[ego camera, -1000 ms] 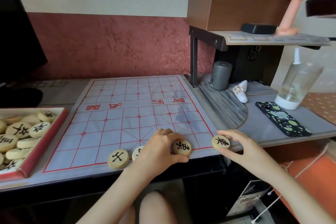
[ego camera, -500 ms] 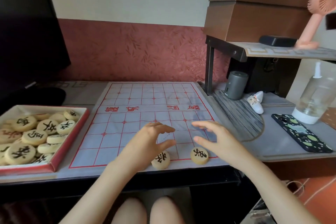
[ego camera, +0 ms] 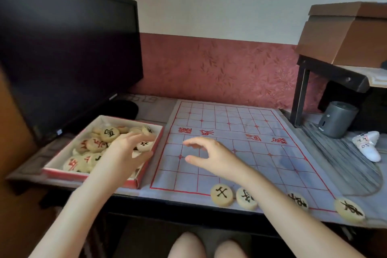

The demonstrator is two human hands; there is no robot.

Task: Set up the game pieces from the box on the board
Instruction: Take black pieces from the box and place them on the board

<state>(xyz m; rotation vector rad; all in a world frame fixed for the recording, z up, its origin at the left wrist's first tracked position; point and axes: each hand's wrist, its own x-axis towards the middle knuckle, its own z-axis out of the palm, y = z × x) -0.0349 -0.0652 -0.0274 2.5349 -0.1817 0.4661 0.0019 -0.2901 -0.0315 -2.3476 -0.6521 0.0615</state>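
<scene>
Pale wooden game pieces (ego camera: pixel 109 134) lie heaped in the red-edged box (ego camera: pixel 134 183) at the left of the board (ego camera: pixel 272 165). The person's left hand (ego camera: pixel 125 153) reaches into that box, fingers spread over the pile (whether it grips a disc cannot be told). The right hand (ego camera: pixel 211 157) hovers above the board's left half, thumb and fingers parted and holding nothing. Four placed pieces (ego camera: pixel 221 195) sit in a row along the board's near edge, the right forearm crossing over them. A dark monitor (ego camera: pixel 67 58) stands behind the box.
</scene>
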